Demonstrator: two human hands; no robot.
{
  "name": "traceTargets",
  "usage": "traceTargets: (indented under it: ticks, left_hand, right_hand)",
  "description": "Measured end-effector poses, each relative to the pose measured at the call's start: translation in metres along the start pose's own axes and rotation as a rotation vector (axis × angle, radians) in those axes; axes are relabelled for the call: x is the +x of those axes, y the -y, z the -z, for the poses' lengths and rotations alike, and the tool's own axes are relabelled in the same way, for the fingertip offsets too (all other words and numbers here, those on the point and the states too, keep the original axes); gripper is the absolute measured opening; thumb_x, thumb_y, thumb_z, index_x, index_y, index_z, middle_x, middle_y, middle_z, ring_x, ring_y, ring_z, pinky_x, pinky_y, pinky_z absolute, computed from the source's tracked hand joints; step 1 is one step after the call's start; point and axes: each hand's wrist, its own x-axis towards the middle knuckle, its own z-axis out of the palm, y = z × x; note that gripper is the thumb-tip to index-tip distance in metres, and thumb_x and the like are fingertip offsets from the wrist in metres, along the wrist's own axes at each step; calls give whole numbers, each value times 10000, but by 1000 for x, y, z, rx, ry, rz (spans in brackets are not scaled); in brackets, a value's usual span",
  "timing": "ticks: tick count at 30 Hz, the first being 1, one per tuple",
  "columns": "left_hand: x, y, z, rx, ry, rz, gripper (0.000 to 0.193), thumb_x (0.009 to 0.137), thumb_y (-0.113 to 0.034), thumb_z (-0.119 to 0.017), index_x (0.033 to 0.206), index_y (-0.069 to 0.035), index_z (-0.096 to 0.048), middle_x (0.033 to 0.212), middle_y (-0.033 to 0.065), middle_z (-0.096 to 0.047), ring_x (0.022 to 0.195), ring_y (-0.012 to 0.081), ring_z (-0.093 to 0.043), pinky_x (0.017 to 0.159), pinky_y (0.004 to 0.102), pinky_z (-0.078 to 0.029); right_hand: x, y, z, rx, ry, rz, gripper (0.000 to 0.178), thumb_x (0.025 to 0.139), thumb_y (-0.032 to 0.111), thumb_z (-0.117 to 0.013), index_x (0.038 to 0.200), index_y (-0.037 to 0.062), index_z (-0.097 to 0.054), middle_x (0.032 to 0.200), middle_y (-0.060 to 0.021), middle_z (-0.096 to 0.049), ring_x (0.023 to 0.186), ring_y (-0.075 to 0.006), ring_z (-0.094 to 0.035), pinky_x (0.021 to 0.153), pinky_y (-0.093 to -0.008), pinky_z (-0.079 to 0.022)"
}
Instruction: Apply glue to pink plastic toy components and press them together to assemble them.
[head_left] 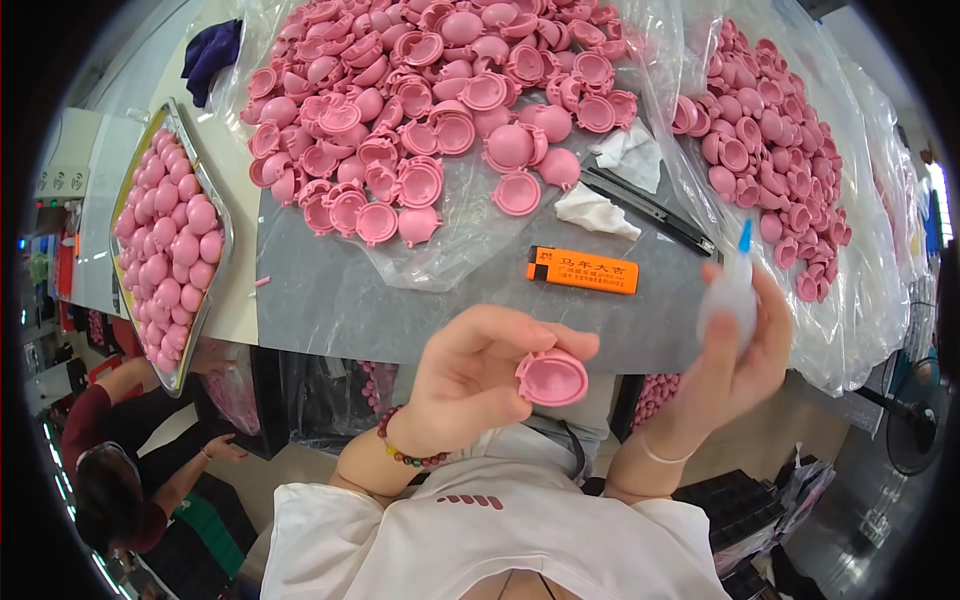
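Note:
My left hand pinches a pink plastic half-shell between thumb and fingers, its hollow side facing up toward me. To the right, my right hand is wrapped round a small white squeeze bottle. The bottle's blue nozzle tip points up and away from the shell. Beyond my hands, a large heap of pink half-shells lies on a clear plastic sheet. An orange lighter rests on the grey table mat between the heap and my hands.
A black utility knife and crumpled white tissues lie behind the lighter. More pink shells sit on plastic at the right. On the left stands a metal-rimmed tray of closed pink balls. Another person sits at lower left.

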Motion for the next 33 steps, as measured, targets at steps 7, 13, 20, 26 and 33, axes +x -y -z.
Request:
traceTargets:
  ticks: [7,13,20,26,33]
  left_hand:
    - [2,5,-4,-651,-12,352,395,787,-101,-645,1128,-94,-445,1101,205,-543,858,275,-588,719,376,-514]
    - [6,-10,-12,-4,-50,206,456,686,-66,-726,1069,11,-489,1081,231,-545,953,261,-570,796,346,-480]
    - [6,-16,-7,508,-50,-16,430,644,60,-709,1038,87,-538,1035,199,-584,955,243,-590,839,317,-479]
    - [4,-16,0,267,-70,50,456,641,66,-702,1056,99,-515,1065,224,-568,985,251,-582,849,329,-471]
    - [4,-18,-2,96,-77,92,469,679,14,-699,1092,89,-490,1068,227,-567,991,247,-577,869,347,-456]
  right_hand:
    - [12,-20,4,-58,150,-238,406,714,-13,-645,1087,-13,-485,1003,-110,-591,818,-147,-549,674,-246,-405]
    - [51,-39,67,-650,-104,85,373,704,42,-664,1059,21,-549,986,-83,-594,922,-178,-530,703,-274,-410]
    - [73,-67,113,-960,156,-47,314,742,124,-647,1030,17,-589,947,-94,-605,805,-147,-555,706,-276,-444]
    - [70,-61,114,-832,181,-171,298,757,63,-614,1048,16,-568,912,-62,-584,756,-113,-536,640,-221,-432]
    - [29,2,78,52,431,-338,232,725,-34,-609,953,-23,-567,819,-83,-588,692,-108,-544,574,-201,-432]
